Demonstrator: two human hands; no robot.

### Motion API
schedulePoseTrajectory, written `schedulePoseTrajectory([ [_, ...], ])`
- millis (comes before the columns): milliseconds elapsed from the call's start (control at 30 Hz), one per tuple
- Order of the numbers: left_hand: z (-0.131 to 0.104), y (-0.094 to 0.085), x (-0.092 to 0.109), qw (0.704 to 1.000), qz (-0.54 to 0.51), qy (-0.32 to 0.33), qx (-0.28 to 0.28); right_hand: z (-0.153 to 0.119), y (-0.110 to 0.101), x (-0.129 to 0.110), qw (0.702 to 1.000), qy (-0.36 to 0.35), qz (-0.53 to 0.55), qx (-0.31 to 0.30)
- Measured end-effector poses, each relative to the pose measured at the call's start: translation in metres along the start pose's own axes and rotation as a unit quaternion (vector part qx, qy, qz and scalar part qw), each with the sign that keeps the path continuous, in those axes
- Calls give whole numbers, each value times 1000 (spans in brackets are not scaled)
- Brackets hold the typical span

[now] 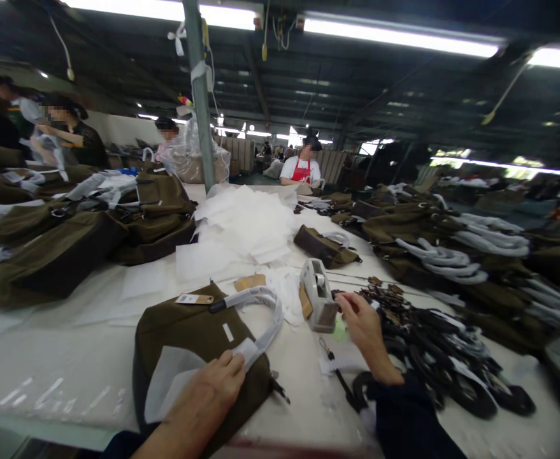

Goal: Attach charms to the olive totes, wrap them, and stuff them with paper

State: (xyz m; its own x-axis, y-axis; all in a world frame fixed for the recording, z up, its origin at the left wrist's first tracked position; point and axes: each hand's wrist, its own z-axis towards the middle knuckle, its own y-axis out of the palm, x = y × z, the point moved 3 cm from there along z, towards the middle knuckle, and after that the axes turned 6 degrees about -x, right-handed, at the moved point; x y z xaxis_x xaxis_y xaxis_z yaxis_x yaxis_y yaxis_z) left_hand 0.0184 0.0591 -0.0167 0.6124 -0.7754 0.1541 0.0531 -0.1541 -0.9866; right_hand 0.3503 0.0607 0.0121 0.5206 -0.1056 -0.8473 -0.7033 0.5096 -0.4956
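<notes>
An olive-green handbag (179,331) with dark trim lies on the table in front of me, a paper tag (194,299) on its top edge. Its handle (272,319) loops upward, wrapped in white padding. My left hand (225,376) is closed on the wrapped handle, and a thin white sheet (172,376) lies on the bag beside the wrist. To the right stands a grey tape dispenser (318,296). At its near right end, my right hand (362,322) pinches the adhesive tape between thumb and fingers; the tape itself barely shows.
White sheets (248,220) are heaped in the middle. Olive bags (64,255) pile up at left, and more bags (418,236) at right. Black straps (452,363) lie right of my right hand. A post (198,95) rises behind the table. A person in a red apron (302,171) is opposite.
</notes>
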Motion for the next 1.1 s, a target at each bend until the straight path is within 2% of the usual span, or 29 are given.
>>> schedulePoseTrajectory([
  [100, -2, -3, 1, 1000, 11, -8, -18, 24, -3, 22, 997, 64, 19, -47],
  [200, -3, -1, 1, 999, 26, -14, -31, 30, 5, 27, 992, 89, 46, -76],
  [333, -2, 2, 1, 998, 39, -19, -50, 32, 10, 21, 989, 105, 68, -75],
  [467, -1, -1, 1, 998, 36, -23, -53, 32, 12, 16, 989, 106, 93, -48],
  [700, 0, -1, 1, 997, 38, -20, -66, 7, 4, 6, 987, 74, 140, -6],
  [900, 0, 4, -1, 998, 32, -9, -59, -27, 9, 26, 964, 146, 220, -16],
  [1100, -1, 2, 0, 997, 37, -10, -63, -29, 28, 42, 937, 186, 296, -8],
])
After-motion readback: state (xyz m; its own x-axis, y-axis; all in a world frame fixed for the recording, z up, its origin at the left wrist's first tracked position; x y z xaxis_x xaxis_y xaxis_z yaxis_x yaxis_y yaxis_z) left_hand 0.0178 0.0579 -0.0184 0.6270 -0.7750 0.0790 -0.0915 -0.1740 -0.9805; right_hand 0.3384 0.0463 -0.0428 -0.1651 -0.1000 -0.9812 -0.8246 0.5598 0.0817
